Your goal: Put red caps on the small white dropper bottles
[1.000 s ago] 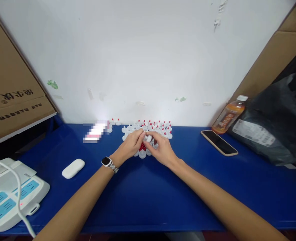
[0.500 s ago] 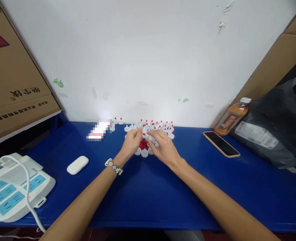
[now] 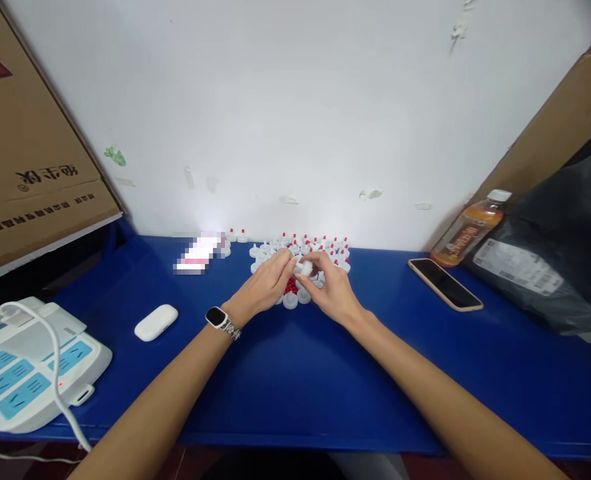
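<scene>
My left hand (image 3: 265,288) and my right hand (image 3: 331,291) meet over a cluster of small white caps with red tips (image 3: 325,248) at the far middle of the blue table (image 3: 295,387). Both hands pinch one small white cap (image 3: 305,269) between their fingertips, lifted just above the pile. A heap of loose red tips (image 3: 290,287) lies under my hands, with a few plain white caps (image 3: 290,301) in front of it. A watch sits on my left wrist.
A white earbud case (image 3: 156,322) lies left of my hands, and a white power strip with a cable (image 3: 20,363) sits at the near left. A phone (image 3: 445,283), an orange drink bottle (image 3: 469,230) and a black bag (image 3: 550,260) are on the right. Cardboard boxes flank both sides.
My hands dipped to the pile half a second ago and have come back up, again pinching a white cap between them. The view shifted slightly.
</scene>
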`<state>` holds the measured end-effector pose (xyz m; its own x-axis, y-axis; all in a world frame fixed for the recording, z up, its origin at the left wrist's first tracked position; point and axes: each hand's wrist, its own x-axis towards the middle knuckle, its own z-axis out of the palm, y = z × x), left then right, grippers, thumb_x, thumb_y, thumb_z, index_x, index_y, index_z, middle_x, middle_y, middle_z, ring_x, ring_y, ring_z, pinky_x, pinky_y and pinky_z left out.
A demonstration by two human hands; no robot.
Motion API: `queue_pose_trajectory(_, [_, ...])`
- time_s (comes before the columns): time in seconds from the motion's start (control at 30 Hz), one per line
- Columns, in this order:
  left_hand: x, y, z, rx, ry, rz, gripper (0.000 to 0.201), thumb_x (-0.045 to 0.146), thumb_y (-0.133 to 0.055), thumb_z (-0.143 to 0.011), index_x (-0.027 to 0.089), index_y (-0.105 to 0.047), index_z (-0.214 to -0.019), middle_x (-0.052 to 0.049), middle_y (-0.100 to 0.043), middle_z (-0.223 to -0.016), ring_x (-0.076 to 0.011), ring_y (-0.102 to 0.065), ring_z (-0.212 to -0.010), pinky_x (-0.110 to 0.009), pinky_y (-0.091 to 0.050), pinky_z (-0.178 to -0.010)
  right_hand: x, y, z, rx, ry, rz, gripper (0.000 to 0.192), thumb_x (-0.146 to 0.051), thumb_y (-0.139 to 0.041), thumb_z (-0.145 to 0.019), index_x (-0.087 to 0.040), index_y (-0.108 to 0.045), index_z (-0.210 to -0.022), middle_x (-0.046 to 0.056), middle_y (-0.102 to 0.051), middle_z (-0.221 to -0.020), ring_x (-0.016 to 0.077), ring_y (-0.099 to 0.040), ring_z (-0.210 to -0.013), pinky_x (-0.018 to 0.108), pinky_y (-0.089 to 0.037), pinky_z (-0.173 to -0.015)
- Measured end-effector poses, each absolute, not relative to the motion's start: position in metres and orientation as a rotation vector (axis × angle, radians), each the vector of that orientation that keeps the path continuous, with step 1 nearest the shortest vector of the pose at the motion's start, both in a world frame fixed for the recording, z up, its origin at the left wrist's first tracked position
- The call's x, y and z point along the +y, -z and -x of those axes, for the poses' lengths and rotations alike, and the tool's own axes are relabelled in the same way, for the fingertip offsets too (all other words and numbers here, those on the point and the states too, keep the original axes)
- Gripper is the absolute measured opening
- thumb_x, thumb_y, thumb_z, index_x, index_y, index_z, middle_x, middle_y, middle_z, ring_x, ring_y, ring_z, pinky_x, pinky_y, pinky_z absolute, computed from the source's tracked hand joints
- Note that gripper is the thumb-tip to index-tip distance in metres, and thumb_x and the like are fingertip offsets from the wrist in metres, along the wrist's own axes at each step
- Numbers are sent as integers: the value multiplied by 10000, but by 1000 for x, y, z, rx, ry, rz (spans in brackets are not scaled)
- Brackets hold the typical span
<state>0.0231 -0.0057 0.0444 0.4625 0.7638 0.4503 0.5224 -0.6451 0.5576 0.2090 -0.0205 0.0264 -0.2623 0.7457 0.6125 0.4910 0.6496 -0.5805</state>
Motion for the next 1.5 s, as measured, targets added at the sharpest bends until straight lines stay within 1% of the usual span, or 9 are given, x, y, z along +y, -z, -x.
queue_pose_trajectory(0.27, [-6,-42,-17,979,-999,-2360,323,379,-291,-1051,205,-395,-800,7,-443,-771,-145,-434,-708,-295,-348,-693,-25,-29,-209,-2002,-373,945,247,-404,-596,-943,-222,-560,-1107,25,-676,-904,172,-649,-776,293,-524,-722])
queue_pose_trajectory(0.57, [-6,-32,-37,944,-1270,-1716,463,521,-440,-967,200,-331,-651,53,-276,-605,-92,-255,-553,-257,-236,-530,-21,-26,-203,-2005,-40,852,200,-257,-557,-956,-225,-576,-1152,109,-702,-1076,249,-671,-1010,405,-554,-887])
queue_pose_trajectory(0.7, [-3,-28,-39,970,-1266,-1557,480,527,-491,-925,206,-315,-614,65,-246,-563,-74,-222,-510,-245,-201,-497,-25,-27,-200,-2003,4,869,175,-229,-548,-949,-213,-571,-1121,118,-692,-1077,254,-657,-1013,409,-541,-881])
queue_pose_trajectory(0.8, [-4,-27,-42,972,-1257,-1515,474,519,-503,-915,203,-326,-609,66,-258,-551,-68,-220,-497,-239,-195,-488,-30,-30,-196,-1946,-179,900,161,-270,-571,-936,-213,-557,-1086,79,-678,-961,215,-650,-872,355,-532,-783])
queue_pose_trajectory(0.97, [-1,-36,-34,882,-1269,-1521,446,479,-488,-933,205,-336,-615,57,-287,-559,-79,-257,-507,-248,-226,-503,-27,-31,-201,-1673,-883,801,211,-404,-620,-909,-233,-509,-961,-34,-582,-690,127,-531,-594,257,-426,-567])
queue_pose_trajectory(1.1, [11,-47,-5,970,-1538,-1520,461,444,-398,-976,225,-211,-616,62,-218,-573,-93,-229,-508,-268,-238,-519,-16,-29,-216,-1409,-1217,738,293,-467,-660,-874,-232,-486,-846,-49,-576,-600,108,-479,-506,243,-364,-512])
queue_pose_trajectory(1.2, [13,-45,5,1195,-1298,-1987,398,416,-370,-1004,208,-350,-666,29,-377,-624,-126,-356,-585,-291,-301,-587,-14,-30,-220,-1396,-1170,798,300,-475,-697,-845,-227,-540,-903,-17,-655,-666,128,-572,-559,263,-423,-566])
queue_pose_trajectory(1.33, [10,-36,-5,1242,-858,-2558,308,367,-370,-1018,200,-485,-786,-22,-528,-760,-186,-476,-758,-337,-378,-733,-16,-30,-215,-1512,-978,895,303,-478,-682,-852,-222,-584,-981,15,-705,-778,162,-661,-668,278,-461,-614])
queue_pose_trajectory(1.5, [10,-35,-6,1314,-752,-2653,301,419,-404,-1012,202,-608,-971,-54,-632,-920,-222,-519,-876,-380,-402,-833,-18,-24,-213,-1600,-808,1000,235,-445,-644,-887,-218,-608,-934,14,-704,-826,164,-655,-703,280,-458,-628])
